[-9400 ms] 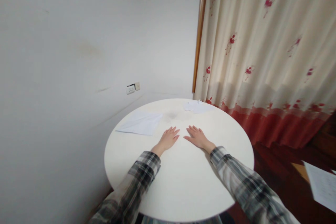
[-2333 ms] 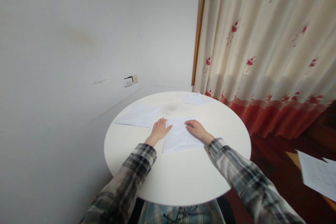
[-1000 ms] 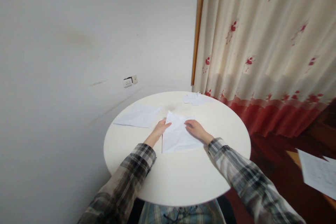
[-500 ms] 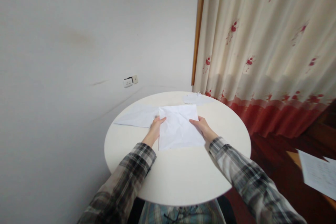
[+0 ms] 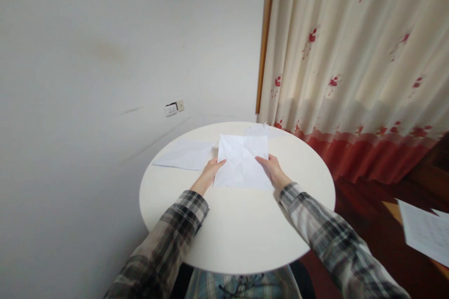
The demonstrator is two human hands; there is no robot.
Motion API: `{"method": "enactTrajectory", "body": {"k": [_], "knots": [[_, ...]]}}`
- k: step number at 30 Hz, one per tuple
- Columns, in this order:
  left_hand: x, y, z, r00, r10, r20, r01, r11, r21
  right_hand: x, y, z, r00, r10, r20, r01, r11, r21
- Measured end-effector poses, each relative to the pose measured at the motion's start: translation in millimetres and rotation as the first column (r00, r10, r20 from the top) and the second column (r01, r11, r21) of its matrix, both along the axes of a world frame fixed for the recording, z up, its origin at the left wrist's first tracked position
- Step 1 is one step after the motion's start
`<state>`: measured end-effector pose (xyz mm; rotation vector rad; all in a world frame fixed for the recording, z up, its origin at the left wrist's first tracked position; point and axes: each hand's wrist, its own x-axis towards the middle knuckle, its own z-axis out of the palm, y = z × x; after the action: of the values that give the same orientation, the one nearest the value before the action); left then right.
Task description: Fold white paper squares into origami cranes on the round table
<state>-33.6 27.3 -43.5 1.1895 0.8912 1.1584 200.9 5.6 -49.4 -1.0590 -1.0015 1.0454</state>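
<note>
Over the middle of a round white table I hold a creased white sheet of paper tilted up towards me. My left hand pinches its left edge. My right hand grips its right edge. Both forearms, in plaid sleeves, reach in from the near side of the table.
A second white sheet lies flat at the table's far left. A crumpled piece of paper sits at the far edge. A white wall with a socket is on the left, a flowered curtain on the right, more paper lower right.
Nine seconds ago both hands lay flat on the bare table. Then a sheet lay between them; over the last second its far edge came up and the sheet has been lifted off the table.
</note>
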Motion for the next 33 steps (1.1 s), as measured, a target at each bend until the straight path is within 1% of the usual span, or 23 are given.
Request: {"method": "enactTrajectory", "body": {"k": [2, 5, 10, 15, 20, 22, 29, 33], "knots": [[0.6, -0.9, 2.0, 1.0, 0.027, 0.013, -0.026, 1.0, -0.013, -1.3, -2.5, 1.4, 0.998, 0.06, -0.002, -0.06, 0.998, -0.032], [0.8, -3.4, 6.1, 0.999, 0.043, 0.011, -0.043, 0.999, -0.029, -2.4, -5.3, 4.0, 0.997, 0.083, -0.012, -0.083, 0.994, -0.069], [-0.3, -4.7, 8.1, 0.998, 0.048, -0.026, -0.049, 0.999, -0.01, -2.9, -6.9, 6.3, 0.997, 0.07, -0.035, -0.072, 0.996, -0.059], [-1.3, 1.1, 1.5, 0.998, 0.063, 0.001, -0.063, 0.998, 0.006, -3.3, -5.5, 5.0, 0.999, 0.049, -0.019, -0.05, 0.997, -0.064], [-2.3, 5.2, -2.8, 0.998, 0.061, 0.008, -0.061, 0.998, -0.005, -3.4, -3.9, 5.1, 1.0, 0.02, 0.014, -0.018, 0.997, -0.074], [-2.6, 5.6, -3.1, 0.997, 0.07, 0.014, -0.07, 0.998, -0.006, -3.2, -3.3, 4.9, 1.0, 0.005, 0.028, -0.002, 0.997, -0.081], [-2.6, 5.5, -1.8, 0.993, 0.114, 0.011, -0.114, 0.993, -0.025, -2.9, -2.1, 2.3, 0.999, 0.014, 0.052, -0.011, 0.999, -0.044], [-2.7, 5.9, -1.8, 0.993, 0.119, 0.014, -0.119, 0.993, -0.02, -3.8, -3.0, 3.4, 0.999, 0.01, 0.051, -0.008, 0.999, -0.036]]}}
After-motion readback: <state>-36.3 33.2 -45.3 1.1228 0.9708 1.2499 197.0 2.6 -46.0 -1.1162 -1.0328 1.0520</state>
